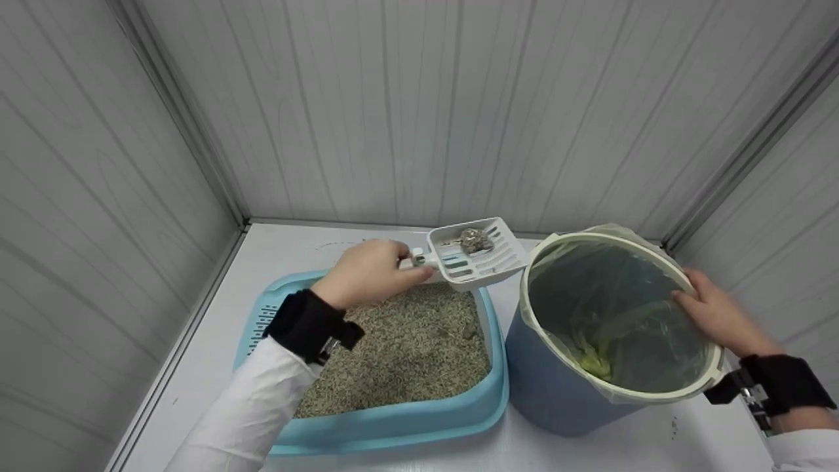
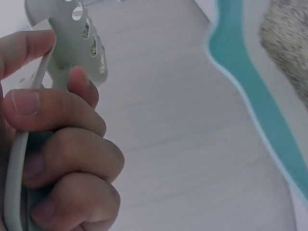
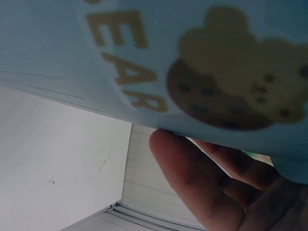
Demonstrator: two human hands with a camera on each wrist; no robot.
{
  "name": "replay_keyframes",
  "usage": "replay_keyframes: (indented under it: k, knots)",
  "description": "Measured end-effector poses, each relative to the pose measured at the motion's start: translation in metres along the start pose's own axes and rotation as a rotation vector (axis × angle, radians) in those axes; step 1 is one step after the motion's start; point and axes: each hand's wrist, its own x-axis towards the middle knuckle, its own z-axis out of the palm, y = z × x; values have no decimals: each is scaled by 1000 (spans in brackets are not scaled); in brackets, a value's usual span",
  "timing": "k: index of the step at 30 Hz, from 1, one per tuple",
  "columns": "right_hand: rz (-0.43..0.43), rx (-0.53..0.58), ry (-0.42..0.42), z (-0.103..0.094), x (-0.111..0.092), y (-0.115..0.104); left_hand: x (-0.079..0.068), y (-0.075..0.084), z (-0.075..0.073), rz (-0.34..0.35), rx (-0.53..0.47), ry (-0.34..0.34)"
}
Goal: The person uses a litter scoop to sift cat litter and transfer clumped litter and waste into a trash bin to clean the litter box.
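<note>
My left hand (image 1: 373, 272) grips the handle of a white slotted litter scoop (image 1: 506, 257), fingers curled round it in the left wrist view. On the scoop lies a greyish clump (image 1: 474, 240). The scoop is held above the far right corner of a light blue litter box (image 1: 406, 423) filled with grainy litter (image 1: 406, 347); its front edge is close to the bin's rim. My right hand (image 1: 724, 318) holds the far right side of the rim of a blue trash bin (image 1: 564, 403), which leans toward the box. A bear print (image 3: 269, 86) shows on the bin's side.
A translucent bag (image 1: 583, 282) lines the bin and folds over its rim, with something yellow-green (image 1: 593, 360) inside. Box and bin stand side by side on a white tabletop (image 1: 210, 341). Grey panel walls (image 1: 419, 111) close in the back and both sides.
</note>
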Motion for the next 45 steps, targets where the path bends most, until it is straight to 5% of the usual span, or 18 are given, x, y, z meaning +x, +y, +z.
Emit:
replay_keyframes:
  k: [12, 19, 22, 28, 37, 40, 45]
  knots:
    - [-20, -26, 36, 2, 4, 3, 23, 78, 14, 154, 120, 80]
    - [4, -14, 12, -1, 3, 3, 35, 116, 45, 163, 303, 168]
    - [15, -9, -6, -2, 1, 3, 36, 125, 62, 219, 436, 206]
    - [-1, -9, 11, -2, 1, 4, 41, 124, 86, 441, 706, 359]
    - [-35, -15, 49, -2, 3, 6, 43, 103, 96, 726, 1053, 560]
    - [-28, -10, 37, -1, 3, 7, 40, 95, 97, 714, 1013, 621]
    - [-4, -4, 12, -1, 2, 7, 34, 82, 100, 544, 677, 714]
